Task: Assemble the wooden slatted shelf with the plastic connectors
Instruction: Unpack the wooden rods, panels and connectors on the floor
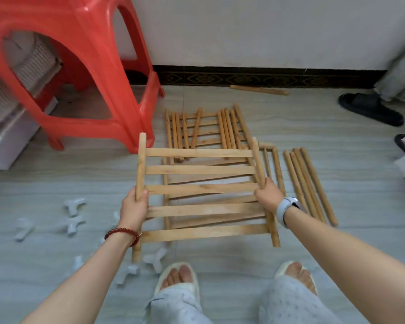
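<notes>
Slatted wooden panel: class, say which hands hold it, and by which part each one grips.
Both hands hold the slatted wooden panel: the left hand grips its left round side rail, the right hand its right side rail.

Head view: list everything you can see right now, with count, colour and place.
slatted panel: one, pale wood, held above floor
second panel: one, wood, on floor beneath it
short rods: a pile, wood, behind panels
long rods: about four, wood, right of panels
lone rod: one, wood, by skirting
connectors: several, white, floor left
stool: one, red, upper left
black slipper: one, upper right
hands: left and right each grip a side rail
</notes>
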Tool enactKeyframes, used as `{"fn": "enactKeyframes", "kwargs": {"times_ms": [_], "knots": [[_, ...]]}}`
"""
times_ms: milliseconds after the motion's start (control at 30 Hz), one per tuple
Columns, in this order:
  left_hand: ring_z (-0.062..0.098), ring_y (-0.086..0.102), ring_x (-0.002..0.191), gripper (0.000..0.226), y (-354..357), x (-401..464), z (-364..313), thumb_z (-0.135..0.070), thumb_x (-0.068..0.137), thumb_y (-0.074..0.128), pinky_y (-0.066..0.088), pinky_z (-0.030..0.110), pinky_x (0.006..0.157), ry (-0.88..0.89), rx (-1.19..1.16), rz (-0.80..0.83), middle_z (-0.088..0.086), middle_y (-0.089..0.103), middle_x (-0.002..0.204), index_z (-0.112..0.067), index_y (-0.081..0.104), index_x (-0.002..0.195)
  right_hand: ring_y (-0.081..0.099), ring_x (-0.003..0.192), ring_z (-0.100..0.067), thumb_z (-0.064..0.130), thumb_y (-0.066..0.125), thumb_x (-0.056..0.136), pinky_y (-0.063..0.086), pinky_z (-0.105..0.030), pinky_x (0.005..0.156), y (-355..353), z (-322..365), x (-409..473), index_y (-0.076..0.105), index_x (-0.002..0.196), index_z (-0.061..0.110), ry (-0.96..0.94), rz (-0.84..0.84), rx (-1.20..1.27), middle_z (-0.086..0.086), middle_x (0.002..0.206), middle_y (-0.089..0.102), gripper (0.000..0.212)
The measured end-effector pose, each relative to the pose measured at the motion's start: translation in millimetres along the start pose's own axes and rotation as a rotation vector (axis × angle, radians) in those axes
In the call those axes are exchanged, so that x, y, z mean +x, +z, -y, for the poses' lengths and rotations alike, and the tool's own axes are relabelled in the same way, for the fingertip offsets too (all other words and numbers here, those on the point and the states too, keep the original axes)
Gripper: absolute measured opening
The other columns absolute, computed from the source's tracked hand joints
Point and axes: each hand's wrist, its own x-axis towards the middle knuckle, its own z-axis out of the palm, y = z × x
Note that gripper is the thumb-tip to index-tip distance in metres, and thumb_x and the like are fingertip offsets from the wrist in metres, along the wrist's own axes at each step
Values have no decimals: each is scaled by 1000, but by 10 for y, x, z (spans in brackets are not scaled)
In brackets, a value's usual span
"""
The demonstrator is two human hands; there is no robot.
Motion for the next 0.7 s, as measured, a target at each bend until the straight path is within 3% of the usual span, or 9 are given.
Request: {"fn": "enactKeyframes", "kwargs": {"times_ms": [67,167,333,400,467,567,633,700], "knots": [[25,47,73,15,-147,-210,-186,-18,99,43,39,31,65,74,-13,-13,2,48,72,-7,53,97,54,86,-29,13,41,90,44,-31,63,-129,153,-360,33,137,9,-66,-71,-114,-14,111,52,48],[21,46,65,14,-374,-556,-568,-18,99,43,36,31,60,239,8,-9,3,49,74,-10,54,103,48,112,-34,15,41,92,45,-43,91,-322,476,-930,38,133,6,-310,-233,-278,-18,129,45,42],[16,47,67,18,-633,-1041,-1273,-17,96,50,34,30,62,625,189,12,-7,52,74,-24,53,112,30,137,-22,29,42,98,26,-35,113,-622,1190,-1737,24,146,6,-751,-312,-96,-10,150,31,57],[14,51,70,22,-643,-1190,-1504,-20,94,52,36,30,64,749,378,-12,-8,57,80,-27,52,115,29,137,-20,34,43,97,26,-36,113,-637,1346,-1943,23,147,7,-797,-315,70,-8,149,32,60],[17,54,77,30,-624,-1338,-1657,-22,94,51,40,32,68,817,524,-34,-8,60,88,-31,50,122,42,125,-21,33,47,94,36,-41,105,-597,1325,-2092,36,139,6,-824,-472,126,-8,134,47,53],[19,58,88,36,-573,-1432,-1734,-23,93,51,46,35,71,881,637,-81,-8,61,93,-33,48,128,53,99,-25,25,59,80,44,-43,87,-626,1152,-2090,53,110,10,-931,-939,-119,-8,107,58,34],[18,57,93,37,-527,-1403,-1741,-23,93,52,47,36,70,930,662,-72,-8,61,94,-33,48,128,48,101,-23,25,64,74,36,-42,90,-701,1087,-2005,55,103,12,-1014,-1048,-251,-9,105,57,33],[17,56,95,38,-467,-1348,-1740,-25,92,54,46,34,70,954,698,-25,-10,62,97,-34,49,129,45,107,-25,26,56,74,30,-47,97,-687,1070,-1931,60,99,12,-1118,-1038,-410,-9,108,57,29]]}}
